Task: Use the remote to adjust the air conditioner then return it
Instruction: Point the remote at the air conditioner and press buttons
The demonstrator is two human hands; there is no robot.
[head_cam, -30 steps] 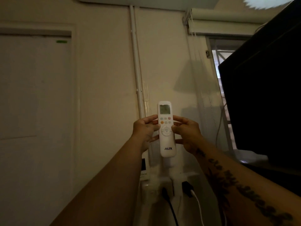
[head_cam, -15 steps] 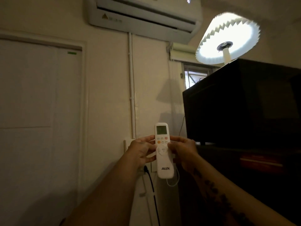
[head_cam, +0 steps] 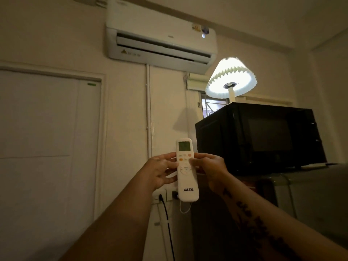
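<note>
Both hands are raised in front of the body, and the slim white plastic remote with a small grey screen (head_cam: 186,169) is held upright between them, its screen end tipped toward the white wall-mounted air conditioner (head_cam: 160,34) high on the far wall; this pose is judged to aim the signal at the unit while the buttons stay readable. The left hand (head_cam: 160,171) is curled narrowly round the remote's left edge, its thumb laid near the orange button. The right hand (head_cam: 210,166) is closed against the right edge, with its thumb resting over the upper button rows, seemingly placed to press; whether a button is actually pressed cannot be told. The remote is thus kept in mid-air, near the centre of the scene, just left of the black box-shaped microwave oven (head_cam: 261,138). A lit pleated white lamp (head_cam: 230,78) is seen standing on that oven. By this judgement the adjusting step is in hand, and the return is not yet begun.
</note>
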